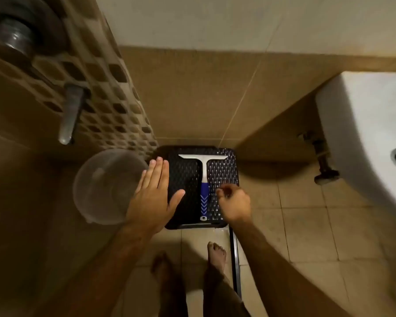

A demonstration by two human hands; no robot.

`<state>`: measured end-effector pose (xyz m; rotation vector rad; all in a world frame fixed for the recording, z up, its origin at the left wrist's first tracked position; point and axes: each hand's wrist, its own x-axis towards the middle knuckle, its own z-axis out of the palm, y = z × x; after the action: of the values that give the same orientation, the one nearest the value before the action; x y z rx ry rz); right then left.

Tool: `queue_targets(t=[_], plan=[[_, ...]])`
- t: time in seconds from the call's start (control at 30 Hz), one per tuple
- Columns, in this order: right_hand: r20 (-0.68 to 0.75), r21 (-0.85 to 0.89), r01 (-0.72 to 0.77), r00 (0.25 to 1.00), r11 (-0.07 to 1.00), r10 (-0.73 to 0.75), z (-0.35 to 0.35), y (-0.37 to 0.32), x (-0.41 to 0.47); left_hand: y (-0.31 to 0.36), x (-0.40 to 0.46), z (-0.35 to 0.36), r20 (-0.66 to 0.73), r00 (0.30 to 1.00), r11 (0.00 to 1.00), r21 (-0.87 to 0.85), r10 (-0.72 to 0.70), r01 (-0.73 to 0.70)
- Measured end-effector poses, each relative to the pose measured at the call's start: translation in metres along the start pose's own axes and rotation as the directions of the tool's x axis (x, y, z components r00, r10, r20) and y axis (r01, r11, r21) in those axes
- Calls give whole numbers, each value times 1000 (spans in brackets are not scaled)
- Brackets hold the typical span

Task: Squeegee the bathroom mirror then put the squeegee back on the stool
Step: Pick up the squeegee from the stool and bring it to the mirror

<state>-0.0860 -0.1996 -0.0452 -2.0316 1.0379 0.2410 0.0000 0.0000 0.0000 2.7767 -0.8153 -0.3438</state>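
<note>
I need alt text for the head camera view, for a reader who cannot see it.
A squeegee with a blue handle lies flat on a black woven stool, between a person's two hands: the left hand spread flat, the right hand loosely curled beside the handle. A clear bucket stands left of the stool, a white basin at right.

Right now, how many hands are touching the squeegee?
0. The left hand is spread flat over the stool's left edge; the right hand, loosely curled, is just right of the squeegee handle, no visible contact.
</note>
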Motion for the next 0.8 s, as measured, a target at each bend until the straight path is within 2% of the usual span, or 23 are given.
queue_targets(t=[0.13, 0.23, 0.37, 0.57, 0.63, 0.73, 0.8], plan=[[28, 188, -180, 984, 966, 178, 48, 25, 19, 1, -3, 47, 69, 998, 999, -38, -14, 17], [68, 270, -248, 969, 930, 239, 86, 42, 33, -5, -12, 80, 103, 994, 999, -35, -29, 32], [49, 256, -225, 974, 940, 220, 115, 51, 47, -11, -13, 101, 124, 991, 997, -39, -55, 60], [-1, 109, -193, 981, 975, 194, 131, 58, 62, -14, -6, 110, 105, 992, 996, -46, -68, 73], [1, 149, -204, 979, 968, 206, 132, 58, 63, -14, -4, 109, 95, 993, 995, -59, -70, 76], [28, 319, -229, 972, 920, 233, 124, 52, 59, -12, -3, 99, 82, 995, 996, -60, -59, 65], [13, 346, -204, 977, 916, 213, 111, 43, 53, -8, -2, 86, 61, 997, 997, -64, -43, 47]])
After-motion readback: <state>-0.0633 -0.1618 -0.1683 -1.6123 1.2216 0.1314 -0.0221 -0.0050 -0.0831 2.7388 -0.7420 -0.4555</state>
